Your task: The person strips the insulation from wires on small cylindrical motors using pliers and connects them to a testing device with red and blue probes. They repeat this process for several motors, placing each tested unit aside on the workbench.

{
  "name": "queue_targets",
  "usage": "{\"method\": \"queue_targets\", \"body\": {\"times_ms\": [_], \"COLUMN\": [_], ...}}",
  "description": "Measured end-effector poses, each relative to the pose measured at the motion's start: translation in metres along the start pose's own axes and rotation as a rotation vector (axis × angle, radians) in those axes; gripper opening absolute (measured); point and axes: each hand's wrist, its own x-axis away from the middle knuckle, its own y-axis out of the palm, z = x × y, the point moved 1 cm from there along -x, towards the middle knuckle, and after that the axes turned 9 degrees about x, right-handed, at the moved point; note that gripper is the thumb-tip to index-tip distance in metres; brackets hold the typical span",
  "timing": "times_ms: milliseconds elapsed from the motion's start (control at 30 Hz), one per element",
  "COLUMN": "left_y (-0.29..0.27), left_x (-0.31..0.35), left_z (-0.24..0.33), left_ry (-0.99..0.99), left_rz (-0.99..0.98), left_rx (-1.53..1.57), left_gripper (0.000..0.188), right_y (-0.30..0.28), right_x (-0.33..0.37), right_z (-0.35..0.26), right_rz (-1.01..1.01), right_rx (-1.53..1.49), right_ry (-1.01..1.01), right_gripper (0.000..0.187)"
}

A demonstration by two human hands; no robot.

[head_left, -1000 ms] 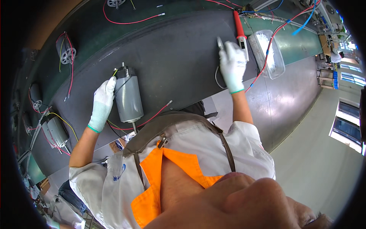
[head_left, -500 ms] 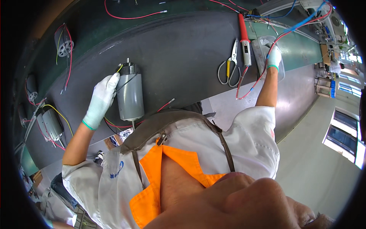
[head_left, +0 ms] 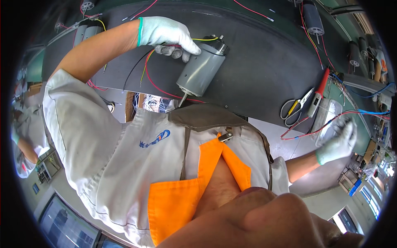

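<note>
While a grey cylindrical motor (head_left: 200,70) is lying on the dark bench (head_left: 256,58) at 12 o'clock, its shaft (head_left: 183,100) pointing toward 7, the left hand (head_left: 171,35) is pressing against its side from between 11 and 12. That grip is folding around the leads (head_left: 156,87) beside the casing; red, yellow and black lengths are trailing away toward 7. By the look of it, the leads are already sitting fitted to the motor, a yellow one running from the hand to its upper end. Past the fingers they are spreading loose, no band showing around them, though the glove is hiding part of their run. The right hand (head_left: 337,140) is hovering at 3 o'clock, by a clear tray (head_left: 337,108) of white strips; its fingertips are blurring, so I cannot tell whether its grip is spread or pinching anything.

Scissors (head_left: 294,109) are lying just beside a red-handled tool (head_left: 320,89), both between 2 and 3. More motors (head_left: 313,18) are resting toward 10 and between 1 and 2. Another person (head_left: 35,120) in pale workwear is showing at 9, and windows (head_left: 68,225) are showing at 8 and 4.
</note>
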Motion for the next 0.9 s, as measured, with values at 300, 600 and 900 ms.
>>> {"method": "queue_targets", "body": {"times_ms": [300,600,900], "left_y": [0.005,-0.003,-0.003], "left_x": [0.011,0.006,0.011], "left_z": [-0.007,-0.012,-0.014], "left_ry": [0.041,0.139,0.131], "left_rz": [0.084,0.046,0.046], "left_rx": [0.117,0.122,0.119], "left_gripper": [0.051,0.052,0.054], "right_y": [0.169,0.173,0.144], "right_x": [0.098,0.086,0.097], "right_z": [-0.057,-0.047,-0.086], "right_rz": [-0.665,-0.836,-1.073], "right_rx": [-0.217,-0.198,-1.025], "right_ry": [0.347,0.146,0.534], "right_gripper": [0.020,0.027,0.024]}}
